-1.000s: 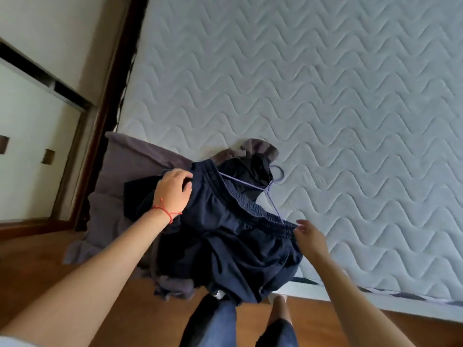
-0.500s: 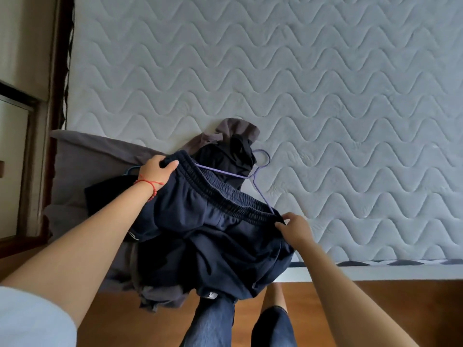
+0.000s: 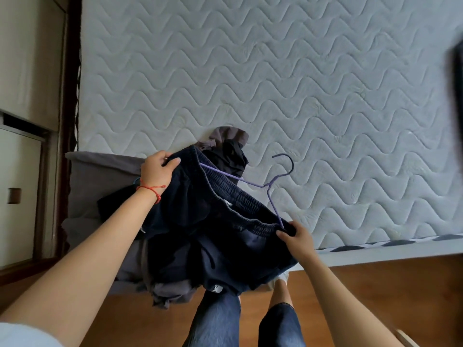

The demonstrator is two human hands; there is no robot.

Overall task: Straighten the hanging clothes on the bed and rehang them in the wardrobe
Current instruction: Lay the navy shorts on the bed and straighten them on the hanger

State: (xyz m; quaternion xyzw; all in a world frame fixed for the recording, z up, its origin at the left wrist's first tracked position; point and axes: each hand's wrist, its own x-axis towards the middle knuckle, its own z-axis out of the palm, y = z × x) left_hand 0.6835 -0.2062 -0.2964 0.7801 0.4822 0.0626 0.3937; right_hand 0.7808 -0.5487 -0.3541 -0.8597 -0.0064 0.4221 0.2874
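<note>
Left hand (image 3: pixel 158 169) is gripping one end of the shorts' (image 3: pixel 213 229) waistband, right hand (image 3: pixel 294 232) pinching the other, arms stretching it wide over the mattress (image 3: pixel 275 83) edge. Purple hanger (image 3: pixel 269 186) is sitting inside the waistband, hook pointing toward bare mattress beyond.
</note>
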